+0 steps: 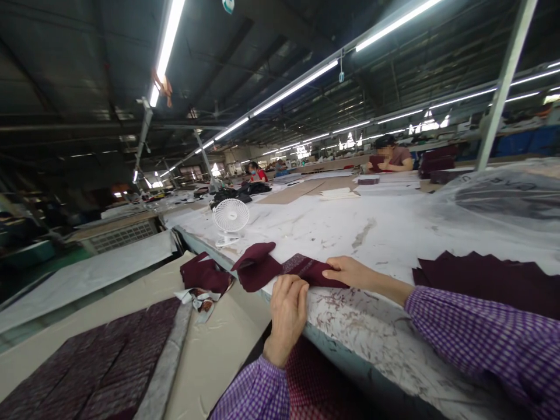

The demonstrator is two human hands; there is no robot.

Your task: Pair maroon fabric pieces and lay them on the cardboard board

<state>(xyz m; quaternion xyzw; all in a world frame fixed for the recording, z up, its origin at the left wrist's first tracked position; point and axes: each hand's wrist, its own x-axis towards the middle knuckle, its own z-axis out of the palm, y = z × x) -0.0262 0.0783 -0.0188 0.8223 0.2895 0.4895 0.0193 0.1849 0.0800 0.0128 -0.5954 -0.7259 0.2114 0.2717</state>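
Head view: burgundy cloth at the centre of the frame, lying along the near edge of the white worktop, a grey speckled band across its left part. Right hand comes in from the right; grip closed on the cloth's right end. Left hand rises from the bottom centre, fingers bent at the cloth's near edge, touching; cannot tell whether this grip pinches it. Just left of the speckled band, a plain burgundy piece, partly curled up. Further left, below the worktop's edge, a crumpled burgundy piece with pale scraps beside it. White fan upright on the worktop, left of centre. Right edge of the frame: dark burgundy pieces, corners fanned. Lower left: speckled panels. Upper right: a person across the worktop, holding burgundy material.
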